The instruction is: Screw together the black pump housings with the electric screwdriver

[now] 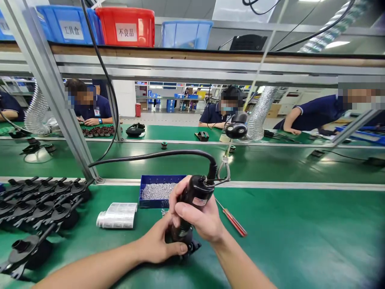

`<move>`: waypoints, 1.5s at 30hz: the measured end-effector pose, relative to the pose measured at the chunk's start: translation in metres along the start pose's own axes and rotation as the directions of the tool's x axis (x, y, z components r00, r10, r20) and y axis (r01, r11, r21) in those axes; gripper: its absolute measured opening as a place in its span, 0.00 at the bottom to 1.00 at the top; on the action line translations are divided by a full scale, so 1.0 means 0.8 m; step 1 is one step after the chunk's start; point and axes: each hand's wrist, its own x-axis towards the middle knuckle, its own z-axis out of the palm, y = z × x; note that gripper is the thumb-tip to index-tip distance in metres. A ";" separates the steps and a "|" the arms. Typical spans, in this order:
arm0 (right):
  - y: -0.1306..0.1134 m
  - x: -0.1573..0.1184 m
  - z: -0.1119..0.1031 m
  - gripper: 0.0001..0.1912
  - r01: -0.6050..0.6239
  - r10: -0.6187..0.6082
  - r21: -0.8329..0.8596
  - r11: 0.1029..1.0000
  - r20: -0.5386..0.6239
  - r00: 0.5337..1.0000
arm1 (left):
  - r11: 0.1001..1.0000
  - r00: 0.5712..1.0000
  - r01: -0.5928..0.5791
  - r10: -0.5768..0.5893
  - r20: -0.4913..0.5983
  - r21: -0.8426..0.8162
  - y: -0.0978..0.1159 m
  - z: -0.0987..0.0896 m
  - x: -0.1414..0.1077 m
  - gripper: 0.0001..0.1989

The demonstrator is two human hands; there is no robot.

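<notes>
My right hand (200, 214) is wrapped round a black electric screwdriver (197, 190), held upright but a little tilted, with its cable leaving the top and a metal hanging loop beside it. Beneath its tip is a black plastic part (192, 247), mostly hidden by my hands. My left hand (162, 241) grips that part low on the green mat, thumb across its front. Behind my hands stands a blue tray (147, 203) of small metal screws or nuts, a few loose in front of it. A screwdriver with a red handle (234, 222) lies to the right.
Several black plastic assemblies (60, 212) stand in rows at the left. A roll of printed labels (118, 215) lies near the tray. A metal upright (57, 92) rises at left. Across the bench, several co-workers sit or lean. Red (129, 16) and blue bins (186, 34) stand on the shelf above.
</notes>
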 end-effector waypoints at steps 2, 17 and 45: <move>0.001 -0.002 0.003 0.09 -0.017 0.016 -0.056 0.998 -0.006 1.000 | 1.000 1.000 0.006 -0.006 -0.019 0.012 0.010 0.003 0.001 0.33; -0.002 -0.002 0.018 0.06 0.034 -0.077 -0.209 0.977 -0.205 0.976 | 0.991 0.991 0.130 -0.131 -0.039 -0.029 0.024 0.006 0.004 0.26; -0.019 0.024 -0.043 0.12 -0.089 0.088 -0.129 0.988 -0.008 0.996 | 0.984 0.987 0.161 -0.162 -0.003 0.070 0.043 -0.022 0.010 0.53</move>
